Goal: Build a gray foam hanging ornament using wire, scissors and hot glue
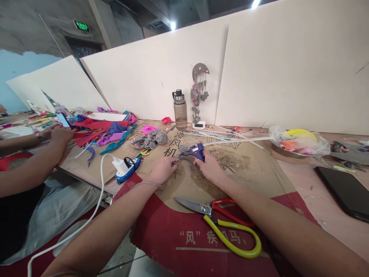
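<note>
My right hand [208, 164] is wrapped round the handle of a dark blue hot glue gun [198, 151]. A long clear glue stick [239, 141] runs out of its back towards the right. The gun's front lies over a curved grey piece [188, 158], and its nozzle is hard to make out. My left hand [165, 169] is closed, with thumb and fingers pinching the left end of that grey piece. Large scissors [198, 206] with one red and one yellow handle lie open on the cardboard [253, 169], close to my right forearm.
Grey yarn pieces [150, 140] lie left, near a blue power strip [127, 170] with a white cable. A bottle [180, 111] and a grey moon hanging [200, 73] stand behind. A phone [343, 190] and a bowl [291, 150] are right. Another person's hands [59, 132] hold a phone.
</note>
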Demonstrator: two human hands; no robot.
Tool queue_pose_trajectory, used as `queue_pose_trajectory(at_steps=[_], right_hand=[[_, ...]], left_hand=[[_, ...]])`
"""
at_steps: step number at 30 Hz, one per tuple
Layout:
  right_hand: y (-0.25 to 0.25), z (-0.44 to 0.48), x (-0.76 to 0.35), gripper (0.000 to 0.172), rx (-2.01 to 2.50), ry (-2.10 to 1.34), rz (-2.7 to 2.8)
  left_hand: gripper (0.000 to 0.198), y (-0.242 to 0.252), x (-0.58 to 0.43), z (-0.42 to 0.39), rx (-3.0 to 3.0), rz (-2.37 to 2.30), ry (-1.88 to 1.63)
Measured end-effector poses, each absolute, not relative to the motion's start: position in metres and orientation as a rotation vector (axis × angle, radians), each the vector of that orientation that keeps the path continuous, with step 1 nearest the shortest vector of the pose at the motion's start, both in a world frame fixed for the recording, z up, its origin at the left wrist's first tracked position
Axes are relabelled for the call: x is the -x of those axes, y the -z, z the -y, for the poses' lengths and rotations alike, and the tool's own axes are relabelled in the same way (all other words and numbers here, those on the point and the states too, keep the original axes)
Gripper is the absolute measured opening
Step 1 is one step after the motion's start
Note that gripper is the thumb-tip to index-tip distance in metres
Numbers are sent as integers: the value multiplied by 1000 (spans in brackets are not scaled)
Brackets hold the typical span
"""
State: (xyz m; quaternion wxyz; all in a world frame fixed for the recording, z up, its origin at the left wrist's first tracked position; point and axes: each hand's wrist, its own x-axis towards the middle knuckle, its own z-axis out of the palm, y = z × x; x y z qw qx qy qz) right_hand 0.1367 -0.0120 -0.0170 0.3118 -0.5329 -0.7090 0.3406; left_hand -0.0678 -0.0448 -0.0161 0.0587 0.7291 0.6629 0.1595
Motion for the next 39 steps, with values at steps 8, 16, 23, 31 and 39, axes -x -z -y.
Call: queue_pose_trajectory(at_steps=[8, 16, 23, 31, 39], right_hand=[[17, 10, -135, 14, 1432, -907, 1860], [20, 9, -136, 16, 1385, -969, 1829], [17, 9, -133, 16, 1450, -865, 1868], [21, 11, -138, 20, 1372, -953, 1815], [14, 12, -137, 16, 1464, -840, 1925]], left_hand=[[37, 17, 68, 44, -2218, -1978, -491], [37, 17, 69, 44, -2215, -2003, -475], [38, 15, 66, 46, -2192, -2004, -451], [37, 13, 66, 46, -2176, -2004, -457], [35, 13, 66, 46, -2209, -1999, -475]])
